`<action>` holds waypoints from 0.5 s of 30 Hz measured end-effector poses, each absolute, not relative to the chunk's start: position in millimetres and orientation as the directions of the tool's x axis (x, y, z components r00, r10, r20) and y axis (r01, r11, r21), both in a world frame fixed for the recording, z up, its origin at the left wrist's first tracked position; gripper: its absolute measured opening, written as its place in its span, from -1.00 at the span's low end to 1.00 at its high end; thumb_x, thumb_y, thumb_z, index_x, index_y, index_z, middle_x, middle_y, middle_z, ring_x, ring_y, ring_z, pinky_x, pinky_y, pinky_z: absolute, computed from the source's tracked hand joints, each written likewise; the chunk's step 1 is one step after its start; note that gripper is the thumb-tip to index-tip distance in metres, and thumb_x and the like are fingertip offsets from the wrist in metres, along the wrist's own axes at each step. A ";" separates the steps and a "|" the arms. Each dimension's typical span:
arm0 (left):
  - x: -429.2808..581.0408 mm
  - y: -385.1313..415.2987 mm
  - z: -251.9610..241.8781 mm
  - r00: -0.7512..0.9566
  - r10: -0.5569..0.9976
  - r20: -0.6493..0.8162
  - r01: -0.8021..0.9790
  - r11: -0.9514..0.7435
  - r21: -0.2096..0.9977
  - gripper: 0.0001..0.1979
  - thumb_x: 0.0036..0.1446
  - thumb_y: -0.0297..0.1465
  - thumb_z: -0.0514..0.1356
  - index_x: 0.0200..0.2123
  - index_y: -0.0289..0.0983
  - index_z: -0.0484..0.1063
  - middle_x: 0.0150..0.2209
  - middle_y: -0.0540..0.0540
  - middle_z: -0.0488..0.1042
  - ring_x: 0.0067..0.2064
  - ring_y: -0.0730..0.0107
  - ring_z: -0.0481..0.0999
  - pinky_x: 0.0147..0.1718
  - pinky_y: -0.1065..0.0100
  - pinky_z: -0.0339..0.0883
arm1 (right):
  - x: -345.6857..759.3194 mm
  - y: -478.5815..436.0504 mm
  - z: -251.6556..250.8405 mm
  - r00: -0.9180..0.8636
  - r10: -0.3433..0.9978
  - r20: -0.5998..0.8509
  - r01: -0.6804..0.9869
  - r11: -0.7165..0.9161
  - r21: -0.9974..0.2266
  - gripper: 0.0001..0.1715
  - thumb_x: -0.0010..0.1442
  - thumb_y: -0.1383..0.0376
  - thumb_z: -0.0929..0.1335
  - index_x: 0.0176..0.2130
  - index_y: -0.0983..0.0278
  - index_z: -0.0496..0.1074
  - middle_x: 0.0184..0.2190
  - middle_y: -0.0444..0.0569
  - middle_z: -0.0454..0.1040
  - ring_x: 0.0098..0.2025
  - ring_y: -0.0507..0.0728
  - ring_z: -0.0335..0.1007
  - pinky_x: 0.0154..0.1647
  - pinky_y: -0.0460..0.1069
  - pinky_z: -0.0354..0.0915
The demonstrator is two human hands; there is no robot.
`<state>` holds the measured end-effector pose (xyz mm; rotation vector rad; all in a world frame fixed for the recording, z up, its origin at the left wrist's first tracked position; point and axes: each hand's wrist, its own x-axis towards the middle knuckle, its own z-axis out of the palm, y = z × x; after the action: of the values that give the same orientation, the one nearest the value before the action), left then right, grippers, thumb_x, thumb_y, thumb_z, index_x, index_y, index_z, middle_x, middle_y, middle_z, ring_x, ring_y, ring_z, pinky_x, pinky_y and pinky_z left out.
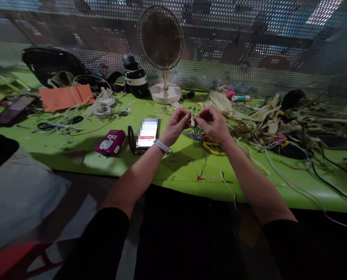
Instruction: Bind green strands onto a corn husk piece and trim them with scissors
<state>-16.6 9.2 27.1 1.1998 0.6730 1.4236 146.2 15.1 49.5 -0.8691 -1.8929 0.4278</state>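
Note:
My left hand (pixel 176 125) and my right hand (pixel 213 122) are raised together above the green table (pixel 82 155), fingers pinched. Between the fingertips they hold a small pale strip of dried husk (pixel 192 119). A white band sits on my left wrist (pixel 161 146). Under the hands lie scissors with yellow handles (pixel 208 144). A phone with a lit screen (pixel 147 133) lies just left of my left hand.
A small desk fan (pixel 161 50) stands at the back before a perforated screen. Heaps of dried husks (pixel 258 116) cover the right side. A magenta device (pixel 111 141), cables, an orange envelope (pixel 65 97), a dark bottle (pixel 135 77) and a second phone (pixel 14 109) lie to the left.

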 end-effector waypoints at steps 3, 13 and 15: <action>-17.2 8.1 28.0 0.094 0.939 0.330 -0.366 -0.275 0.889 -0.71 0.10 -0.19 0.32 -0.34 -0.23 0.29 -0.39 0.07 0.38 -0.38 0.61 0.43 -0.29 0.48 0.46 | 146.9 15.3 50.7 -0.274 0.697 0.663 0.373 0.712 -0.595 -0.76 0.19 0.11 0.37 -0.27 0.22 0.35 -0.41 -0.12 0.44 -0.40 0.03 0.34 -0.33 -0.01 0.34; -18.8 7.4 28.4 0.080 0.917 0.390 -0.294 -0.352 0.889 -0.64 0.02 -0.23 0.37 -0.18 -0.17 0.33 -0.32 0.02 0.50 -0.28 0.50 0.53 -0.28 0.42 0.49 | 147.5 16.0 49.1 -0.295 0.640 0.710 0.404 0.756 -0.514 -0.85 0.21 0.19 0.34 -0.27 0.22 0.40 -0.34 -0.06 0.49 -0.32 0.08 0.41 -0.25 0.04 0.40; -18.9 7.4 29.3 0.081 0.917 0.391 -0.283 -0.355 0.891 -0.65 0.03 -0.23 0.37 -0.17 -0.18 0.34 -0.32 0.01 0.52 -0.27 0.48 0.55 -0.29 0.41 0.50 | 147.8 15.3 49.0 -0.288 0.638 0.714 0.409 0.756 -0.510 -0.85 0.20 0.19 0.34 -0.24 0.22 0.40 -0.32 -0.05 0.49 -0.32 0.08 0.41 -0.24 0.03 0.41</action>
<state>-18.9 7.4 29.3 1.3341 0.7005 1.4904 147.8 15.3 49.0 -0.7981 -1.9226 0.2781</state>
